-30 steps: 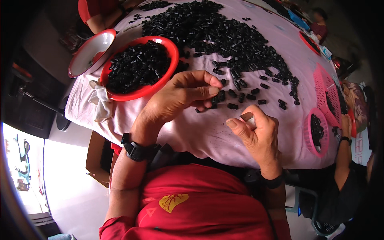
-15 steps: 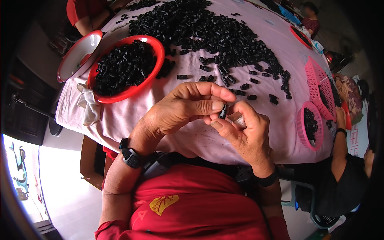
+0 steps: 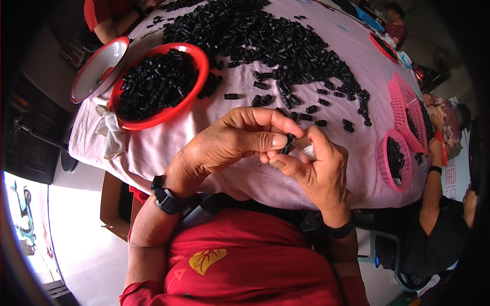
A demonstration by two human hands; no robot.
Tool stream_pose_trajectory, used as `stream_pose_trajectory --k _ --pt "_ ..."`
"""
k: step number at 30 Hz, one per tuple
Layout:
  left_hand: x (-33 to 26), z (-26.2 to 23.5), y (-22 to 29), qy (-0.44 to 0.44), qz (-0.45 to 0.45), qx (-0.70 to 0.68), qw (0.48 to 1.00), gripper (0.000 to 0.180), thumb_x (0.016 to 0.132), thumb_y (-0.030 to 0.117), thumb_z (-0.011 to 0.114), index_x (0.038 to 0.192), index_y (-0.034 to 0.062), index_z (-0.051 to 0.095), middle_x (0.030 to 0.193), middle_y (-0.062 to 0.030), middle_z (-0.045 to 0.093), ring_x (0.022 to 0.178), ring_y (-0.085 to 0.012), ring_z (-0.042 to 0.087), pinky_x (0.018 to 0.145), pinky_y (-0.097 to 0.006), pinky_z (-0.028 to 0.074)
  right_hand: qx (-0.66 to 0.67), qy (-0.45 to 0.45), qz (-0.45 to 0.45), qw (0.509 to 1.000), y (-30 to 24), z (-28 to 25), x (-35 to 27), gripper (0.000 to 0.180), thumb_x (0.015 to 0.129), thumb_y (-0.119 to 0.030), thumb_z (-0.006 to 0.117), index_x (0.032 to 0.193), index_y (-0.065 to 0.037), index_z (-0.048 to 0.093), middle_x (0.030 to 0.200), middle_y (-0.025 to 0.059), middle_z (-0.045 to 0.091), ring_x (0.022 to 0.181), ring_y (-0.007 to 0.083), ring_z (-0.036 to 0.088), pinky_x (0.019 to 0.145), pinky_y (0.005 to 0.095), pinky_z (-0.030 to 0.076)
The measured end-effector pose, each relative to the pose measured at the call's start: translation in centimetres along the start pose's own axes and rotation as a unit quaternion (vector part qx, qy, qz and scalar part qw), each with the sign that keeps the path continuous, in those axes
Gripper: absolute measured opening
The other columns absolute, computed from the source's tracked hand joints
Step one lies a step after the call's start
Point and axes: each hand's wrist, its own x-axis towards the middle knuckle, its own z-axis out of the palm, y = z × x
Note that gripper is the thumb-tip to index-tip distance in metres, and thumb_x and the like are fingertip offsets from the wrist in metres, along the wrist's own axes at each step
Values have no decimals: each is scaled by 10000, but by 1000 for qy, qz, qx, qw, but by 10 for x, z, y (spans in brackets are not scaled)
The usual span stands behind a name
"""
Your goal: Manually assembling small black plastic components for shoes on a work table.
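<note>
My left hand [image 3: 232, 143] pinches a small black plastic piece [image 3: 289, 143] between thumb and forefinger, just above the near edge of the pink-clothed table [image 3: 168, 143]. My right hand [image 3: 314, 171] meets it from the right, its fingers closed around a small pale object [image 3: 308, 149] that touches the black piece. Both hands hover close together in front of my red shirt. A big heap of the same black pieces [image 3: 275, 41] covers the middle of the table beyond my hands.
A red bowl [image 3: 201, 69] full of black pieces stands at the left, with a white-and-red bowl [image 3: 97, 66] beside it. Pink baskets [image 3: 403, 109] sit at the right edge, where another person's arm [image 3: 434, 178] reaches in. More people sit at the far side.
My left hand came back from the loose pieces on the table toward my body and met my right hand; the black piece is now held between both.
</note>
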Motion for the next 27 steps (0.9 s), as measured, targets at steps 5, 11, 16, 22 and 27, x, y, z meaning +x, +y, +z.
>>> stream_pose_trajectory --k 5,11,16,22,27 --pt "3 0 -5 1 22 20 1000 269 899 84 637 1152 -6 627 975 -15 654 748 -47 545 667 -198 462 -22 -2 -14 1000 3 1 -1 522 705 -508 785 772 -47 551 593 93 585 487 234 602 450 329 472" --pt "2 1 -2 9 1 10 1000 289 870 49 650 1148 -25 621 1052 -62 660 936 -108 600 830 -242 473 -29 1 -24 999 5 2 -1 531 705 -521 778 758 -50 539 580 94 578 483 248 597 444 335 464" --pt "3 0 -5 11 12 20 1000 296 876 49 642 1160 -31 616 1046 -61 662 930 -106 601 819 -235 474 -40 -1 -21 999 6 3 -2 525 714 -522 770 761 -52 541 582 95 581 487 254 602 444 336 467" --pt "2 0 -3 -7 13 -3 1000 296 891 46 620 1176 -31 608 1056 -58 655 915 -93 597 794 -222 472 -31 4 -16 999 5 3 -2 518 727 -525 757 778 -55 545 597 96 595 506 265 617 451 342 475" --pt "5 2 -7 5 28 -4 1000 255 910 40 604 1159 -15 612 1026 -41 646 809 -68 568 716 -210 482 -41 -1 -19 999 3 1 -2 523 729 -532 750 789 -55 544 603 92 600 511 268 618 457 347 479"
